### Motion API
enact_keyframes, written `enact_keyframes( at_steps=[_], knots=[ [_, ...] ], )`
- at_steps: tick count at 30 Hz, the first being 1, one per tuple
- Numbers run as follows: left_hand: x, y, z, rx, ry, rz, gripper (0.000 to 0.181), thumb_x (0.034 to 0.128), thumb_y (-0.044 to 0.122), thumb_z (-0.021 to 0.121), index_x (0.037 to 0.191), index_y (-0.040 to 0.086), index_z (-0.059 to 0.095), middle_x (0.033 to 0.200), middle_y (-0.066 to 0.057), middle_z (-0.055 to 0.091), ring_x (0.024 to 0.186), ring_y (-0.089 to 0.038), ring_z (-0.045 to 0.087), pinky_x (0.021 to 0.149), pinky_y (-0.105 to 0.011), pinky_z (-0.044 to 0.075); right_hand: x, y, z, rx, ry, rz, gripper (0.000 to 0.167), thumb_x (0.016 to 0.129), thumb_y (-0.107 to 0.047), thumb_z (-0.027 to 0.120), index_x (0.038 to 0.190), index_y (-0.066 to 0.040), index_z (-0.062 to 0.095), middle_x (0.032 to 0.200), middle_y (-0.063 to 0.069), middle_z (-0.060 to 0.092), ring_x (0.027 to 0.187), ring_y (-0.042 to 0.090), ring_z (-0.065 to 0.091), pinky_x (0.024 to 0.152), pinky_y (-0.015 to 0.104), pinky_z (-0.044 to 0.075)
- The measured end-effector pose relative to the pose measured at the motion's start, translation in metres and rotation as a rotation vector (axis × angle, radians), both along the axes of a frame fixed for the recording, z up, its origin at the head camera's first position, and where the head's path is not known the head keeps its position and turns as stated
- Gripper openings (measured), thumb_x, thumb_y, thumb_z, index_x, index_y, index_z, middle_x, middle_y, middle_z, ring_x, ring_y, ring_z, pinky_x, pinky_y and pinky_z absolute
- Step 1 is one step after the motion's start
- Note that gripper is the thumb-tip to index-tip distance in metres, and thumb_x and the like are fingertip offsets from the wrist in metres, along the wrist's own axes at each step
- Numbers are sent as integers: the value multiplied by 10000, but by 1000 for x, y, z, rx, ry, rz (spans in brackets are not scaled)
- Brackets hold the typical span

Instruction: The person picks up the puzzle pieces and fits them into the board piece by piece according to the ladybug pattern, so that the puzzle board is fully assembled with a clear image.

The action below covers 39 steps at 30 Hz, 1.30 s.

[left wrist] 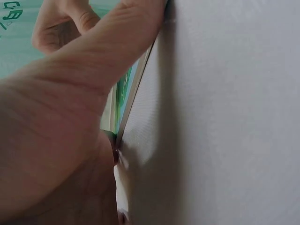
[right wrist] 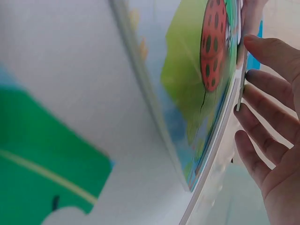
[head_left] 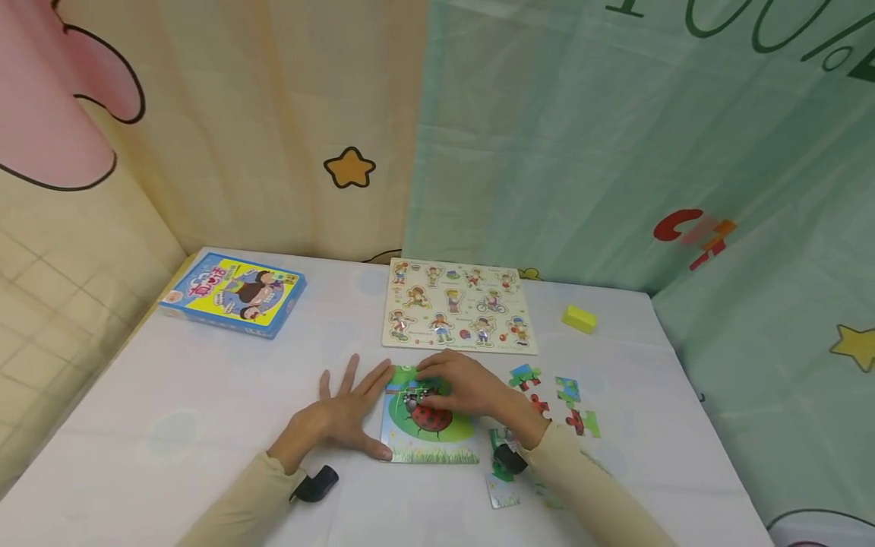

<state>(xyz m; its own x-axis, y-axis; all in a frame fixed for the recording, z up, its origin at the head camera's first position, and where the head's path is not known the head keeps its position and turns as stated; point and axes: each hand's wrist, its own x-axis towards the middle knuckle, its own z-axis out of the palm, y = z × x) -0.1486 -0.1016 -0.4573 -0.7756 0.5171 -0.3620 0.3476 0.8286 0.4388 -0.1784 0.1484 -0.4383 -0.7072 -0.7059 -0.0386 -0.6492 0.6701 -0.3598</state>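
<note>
Red ladybird puzzle (head_left: 434,421) on white table (head_left: 205,410); left hand (head_left: 345,415), fingers spread, touches its left edge; right hand (head_left: 470,385) pinches a thin piece (right wrist: 241,95) over its upper part; loose pieces (head_left: 576,420) lie to its right; green curtain (head_left: 540,152) reads "100%" (top cropped); blue box (head_left: 235,295) beyond carries pink characters, not clearly legible.

Long beige slvs (head_left: 235,501) w/ sm. rounded blk wrist cams (head_left: 317,485)

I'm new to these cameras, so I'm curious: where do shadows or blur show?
Head view: fairly even light, the ladybug puzzle easy to make out; left wrist: a soft-edged shadow on the white tablecloth; right wrist: the nearby green puzzle piece looks slightly blurred.
</note>
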Motion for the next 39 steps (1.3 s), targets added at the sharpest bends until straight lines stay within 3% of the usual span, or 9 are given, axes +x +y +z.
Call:
enact_keyframes(
  at_steps=[13,22,32,39],
  knots=[
    [1,3,0,-2,31,15,1354,618,682,844,1616,135,109,1703,-50,54,1513,-510,-84,1066,-835,-12,-5,-22,-8,85,-16,-20,403,945,-382,694,1267,-139,698,1377,-16,627,1320,159,534,1136,344,413],
    [-1,3,0,-2,33,12,1359,626,673,844,1619,133,90,1704,-65,41,1511,-505,-111,1066,-833,-34,-3,-31,-6,123,73,-8,384,935,-370,709,1241,-137,716,1346,-11,652,1262,173,568,1069,338,475],
    [-2,4,-2,1,32,7,1353,624,682,839,1620,141,100,1705,-57,34,1514,-500,-112,1070,-828,-44,0,-35,-7,155,91,-17,376,921,-358,728,1228,-142,730,1289,-18,694,1218,165,596,1027,320,503],
    [-1,2,-1,18,18,14,1346,624,667,848,1616,134,111,1702,-74,49,1510,-512,-106,1063,-832,-50,3,-35,-4,182,118,-9,356,936,-393,702,1233,-200,735,1343,10,625,1205,202,557,997,388,506]
  ],
)
